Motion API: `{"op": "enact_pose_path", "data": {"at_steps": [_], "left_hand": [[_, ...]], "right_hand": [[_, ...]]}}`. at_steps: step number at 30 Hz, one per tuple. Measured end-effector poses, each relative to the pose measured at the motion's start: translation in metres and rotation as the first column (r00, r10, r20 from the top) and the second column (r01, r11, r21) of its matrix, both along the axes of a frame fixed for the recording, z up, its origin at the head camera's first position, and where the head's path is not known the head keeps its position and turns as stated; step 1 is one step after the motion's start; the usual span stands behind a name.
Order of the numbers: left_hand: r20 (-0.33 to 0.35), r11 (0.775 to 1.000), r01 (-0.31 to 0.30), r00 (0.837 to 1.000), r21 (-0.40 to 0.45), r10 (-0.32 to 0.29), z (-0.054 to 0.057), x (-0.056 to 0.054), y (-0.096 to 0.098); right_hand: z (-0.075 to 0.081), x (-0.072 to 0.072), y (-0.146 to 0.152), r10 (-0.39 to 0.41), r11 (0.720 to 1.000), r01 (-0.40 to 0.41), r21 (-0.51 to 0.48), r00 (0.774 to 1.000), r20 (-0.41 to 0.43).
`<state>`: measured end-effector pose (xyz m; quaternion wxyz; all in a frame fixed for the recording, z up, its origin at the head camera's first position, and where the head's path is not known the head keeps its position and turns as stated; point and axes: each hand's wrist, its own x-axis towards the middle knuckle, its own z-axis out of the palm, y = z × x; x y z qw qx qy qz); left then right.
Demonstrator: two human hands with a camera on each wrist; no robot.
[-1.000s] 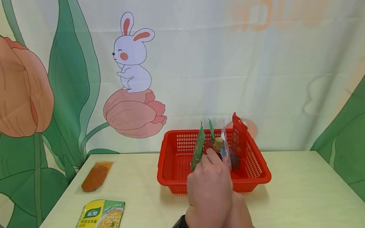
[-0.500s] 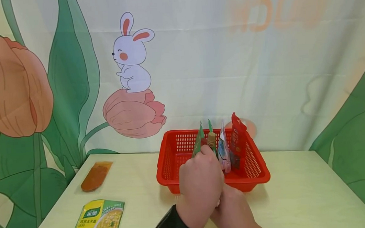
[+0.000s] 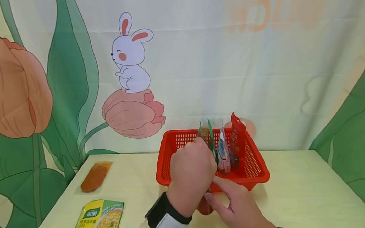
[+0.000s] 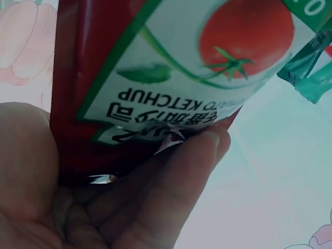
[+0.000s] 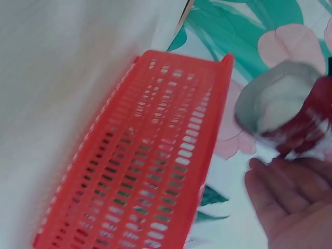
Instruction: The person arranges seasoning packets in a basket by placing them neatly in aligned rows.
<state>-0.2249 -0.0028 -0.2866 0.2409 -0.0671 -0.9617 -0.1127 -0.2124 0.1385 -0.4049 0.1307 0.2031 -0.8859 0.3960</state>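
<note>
My left hand (image 3: 192,165) grips a red ketchup pouch (image 4: 171,78) over the front of the red basket (image 3: 256,158). In the left wrist view the fingers curl round one end, and the tomato label stands upside down. The pouch's tan cap shows beyond the knuckles in the head view, and its lower end peeks out under the wrist. My right hand (image 3: 236,200) is beside that lower end, its thumb overlapping it. In the right wrist view its fingers (image 5: 275,192) are extended just below the pouch's silvery base (image 5: 275,104), which is blurred.
Green-edged packets (image 3: 211,136), a pale blue-and-pink packet (image 3: 223,153) and a red bag (image 3: 237,140) stand upright in the basket. On the table's left lie a yellow soup packet (image 3: 98,220) and a flat orange-brown sachet (image 3: 96,176). A printed curtain (image 3: 198,58) hangs behind.
The left hand and the pouch's cap have moved left, from between the packets to the left of the green ones. The right hand has spread away from the left hand.
</note>
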Motion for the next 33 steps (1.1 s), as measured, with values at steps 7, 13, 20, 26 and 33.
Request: {"op": "enact_pose_path", "data": {"at_steps": [7, 13, 20, 26, 33], "left_hand": [[0.119, 0.997, -0.008, 0.993, 0.072, -0.001, 0.014, -0.009, -0.009], [0.18, 0.997, -0.02, 0.984, 0.078, 0.005, 0.018, -0.019, -0.015], [0.165, 0.991, 0.051, 0.984, 0.124, -0.071, 0.023, -0.028, -0.02], [0.178, 0.985, 0.081, 0.978, 0.152, -0.108, 0.027, -0.037, -0.027], [0.145, 0.988, 0.094, 0.983, 0.126, -0.112, 0.03, -0.05, -0.035]], "right_hand": [[-0.01, -0.02, 0.025, -0.04, 0.986, 0.069, 0.153, 0.982, -0.183], [-0.019, -0.041, 0.05, -0.094, 0.902, 0.177, 0.394, 0.971, -0.221], [-0.022, -0.058, 0.075, -0.098, 0.857, 0.163, 0.488, 0.983, -0.157], [-0.019, -0.069, 0.085, -0.066, 0.863, 0.111, 0.492, 0.992, -0.107], [-0.02, -0.076, 0.088, -0.033, 0.877, 0.076, 0.474, 0.995, -0.099]]}}
